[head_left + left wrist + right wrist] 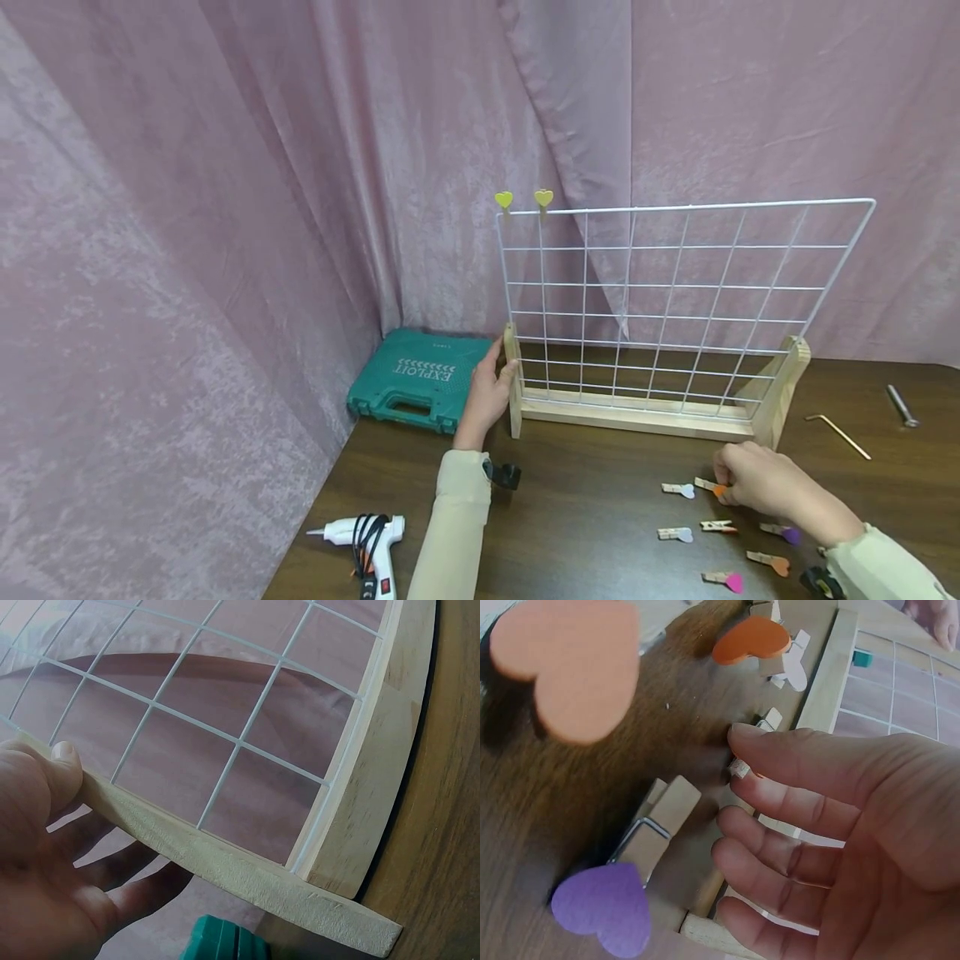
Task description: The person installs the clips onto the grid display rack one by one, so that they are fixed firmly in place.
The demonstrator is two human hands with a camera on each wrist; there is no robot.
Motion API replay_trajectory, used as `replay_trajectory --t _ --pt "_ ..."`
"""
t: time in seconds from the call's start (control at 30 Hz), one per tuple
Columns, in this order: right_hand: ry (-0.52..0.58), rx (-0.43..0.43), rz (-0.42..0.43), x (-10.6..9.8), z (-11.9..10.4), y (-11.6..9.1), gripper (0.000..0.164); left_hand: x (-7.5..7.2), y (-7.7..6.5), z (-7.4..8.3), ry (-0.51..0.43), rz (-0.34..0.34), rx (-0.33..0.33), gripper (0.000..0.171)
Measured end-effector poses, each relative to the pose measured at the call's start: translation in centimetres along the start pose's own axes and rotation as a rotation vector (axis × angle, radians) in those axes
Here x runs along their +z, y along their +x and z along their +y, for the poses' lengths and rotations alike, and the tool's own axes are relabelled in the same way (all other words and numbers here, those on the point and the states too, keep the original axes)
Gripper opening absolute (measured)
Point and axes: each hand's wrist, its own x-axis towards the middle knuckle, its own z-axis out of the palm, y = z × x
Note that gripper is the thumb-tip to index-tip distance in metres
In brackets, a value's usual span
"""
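Note:
My left hand [487, 396] grips the left wooden post [225, 862] of a stand, thumb on the near side and fingers behind. A white wire grid [675, 286] rises from this stand, with two yellow-heart clothespins [543, 198] on its top bar at the left. At the table on the right, my right hand [757, 479] pinches a small wooden clothespin [705, 484] with an orange heart between thumb and forefinger. Its other fingers are loosely bent in the right wrist view, and the heart is mostly hidden. A white-heart clothespin [678, 490] lies just left of it.
Several more heart clothespins lie near the right hand, among them a purple one [604, 907] and a pink one [724, 581]. A green tool case [420, 375] sits behind the left arm, a glue gun [367, 533] in front. A hex key [843, 437] and a bolt [900, 404] lie far right.

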Motion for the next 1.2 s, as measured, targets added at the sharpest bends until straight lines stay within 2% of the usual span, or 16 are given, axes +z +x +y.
replay_trajectory --t 0.27,0.43,0.57,0.73,0.97,1.2 --pt "0.035 0.012 0.022 -0.1 0.0 -0.1 0.034 0.1 0.1 -0.2 0.006 0.004 0.021 0.051" --pt "0.108 -0.078 0.072 -0.9 0.2 0.3 0.028 0.1 0.0 -0.3 -0.002 0.000 0.014 0.051" --pt "0.195 -0.158 0.154 -1.7 0.3 0.4 0.025 0.1 0.0 -0.2 -0.008 -0.007 0.006 0.051" --pt "0.291 -0.246 0.304 -2.7 -0.1 0.4 0.020 0.0 0.0 -0.2 -0.007 -0.012 0.008 0.051" --pt "0.351 -0.234 0.392 -5.4 -2.1 0.7 0.016 0.0 -0.1 -0.1 -0.005 -0.005 0.019 0.051" --pt "0.459 -0.266 0.355 -9.5 -5.3 1.0 0.012 0.1 0.0 -0.2 0.008 0.005 0.040 0.051"
